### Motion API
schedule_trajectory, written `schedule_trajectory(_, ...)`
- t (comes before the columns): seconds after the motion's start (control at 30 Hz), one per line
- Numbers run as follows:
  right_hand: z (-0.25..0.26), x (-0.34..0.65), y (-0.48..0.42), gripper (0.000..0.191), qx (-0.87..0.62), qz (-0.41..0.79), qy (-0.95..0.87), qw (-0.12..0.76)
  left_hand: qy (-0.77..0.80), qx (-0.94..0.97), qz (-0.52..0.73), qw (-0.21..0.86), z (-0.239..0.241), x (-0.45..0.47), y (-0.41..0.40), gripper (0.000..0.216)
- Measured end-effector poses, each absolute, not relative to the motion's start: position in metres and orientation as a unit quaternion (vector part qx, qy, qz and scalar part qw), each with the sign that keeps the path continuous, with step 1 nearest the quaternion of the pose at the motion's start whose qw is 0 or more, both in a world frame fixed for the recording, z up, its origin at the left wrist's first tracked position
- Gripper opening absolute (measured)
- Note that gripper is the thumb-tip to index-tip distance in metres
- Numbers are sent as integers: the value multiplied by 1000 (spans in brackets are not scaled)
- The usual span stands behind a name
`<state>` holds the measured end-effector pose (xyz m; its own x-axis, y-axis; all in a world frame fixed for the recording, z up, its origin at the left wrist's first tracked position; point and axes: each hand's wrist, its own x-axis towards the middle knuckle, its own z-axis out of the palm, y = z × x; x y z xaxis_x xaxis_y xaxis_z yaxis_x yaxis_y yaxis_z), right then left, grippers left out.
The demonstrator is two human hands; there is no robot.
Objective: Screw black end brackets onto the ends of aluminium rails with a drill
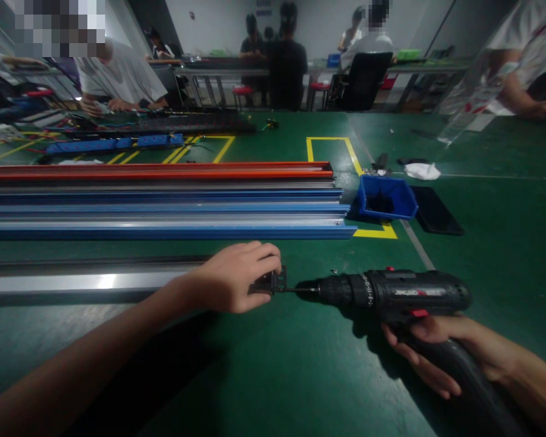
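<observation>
Green worktop (309,370) fills my lower view, marked with yellow tape (331,139); behind it, people sit at a far bench (227,65). Across the worktop a person in a white shirt (122,76) leans over dark parts.

Left hand (236,279): fingers and thumb closed around a black end piece (279,280) at the right end of a silver rail (86,281), which lies flat and runs out of my frame to the left.

Right hand (441,328): wrapped about the handle of a black power drill (395,289), held level, chuck facing left. Its thin bit (303,289) reaches the end piece; I cannot tell whether the tip is seated. A small metal bit of hardware (333,271) lies just beyond the chuck.

Beyond the silver rail I log parallel blue rails (164,232) and an orange rail (164,170). Near their right ends: a blue bin (386,212) with dark contents, a flat black slab (437,210) beside it, and a crumpled white item (421,172) behind.
</observation>
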<state>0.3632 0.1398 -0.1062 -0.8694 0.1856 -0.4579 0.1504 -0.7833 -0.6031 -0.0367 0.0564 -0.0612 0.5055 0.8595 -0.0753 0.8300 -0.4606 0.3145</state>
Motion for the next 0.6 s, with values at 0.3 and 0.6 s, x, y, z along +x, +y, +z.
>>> schedule_trajectory(0.3, -109, 364, 141, 33, -248, 911, -329, 11, 491, 857, 54, 147, -62, -37, 57, 38)
schedule_trajectory(0.6, -107, 362, 140, 31, -239, 916, -323, 17, 492, 857, 56, 144, -63, -38, 56, 38)
